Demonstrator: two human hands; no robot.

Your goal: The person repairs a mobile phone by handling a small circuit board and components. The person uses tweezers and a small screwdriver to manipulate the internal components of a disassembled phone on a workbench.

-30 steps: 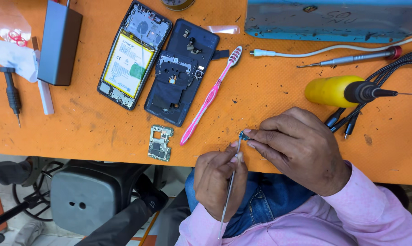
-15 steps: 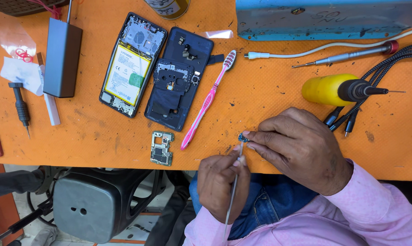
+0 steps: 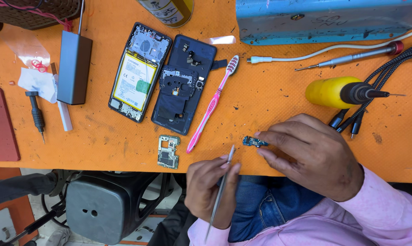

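Item: small blue board [image 3: 254,142], a narrow part with tiny components; lies on the orange table [image 3: 269,100] near its front edge, pinned at its right end under the fingertips of the right hand [image 3: 310,157]; the fingers press down on it and are not closed around it.

Left hand [image 3: 208,193]: clenched on metal tweezers [image 3: 222,187], held like a pen; the tip points up towards the small blue board, just beside it and apart from it; nothing shows between the tips.

Step in hand, as judged: fine work on the small blue board, one hand steadying it while the other brings the tool to it.

Next move, as judged: calls for a firm hold by the right hand so the part does not skid, and a careful approach of the tweezers to its left end; the part is slight and would flick away easily.

Nearby:
- green circuit board [image 3: 168,151], loose, left of the tweezers
- pink toothbrush [image 3: 210,107], lying aslant
- opened phone [image 3: 140,73], battery showing
- dark back cover [image 3: 183,84], touching the phone's side
- yellow screwdriver [image 3: 333,91], above the right hand
- braided cables [image 3: 383,77]
- thin screwdriver [image 3: 351,58]
- grey box [image 3: 74,68]
- black stool [image 3: 101,205], under the table
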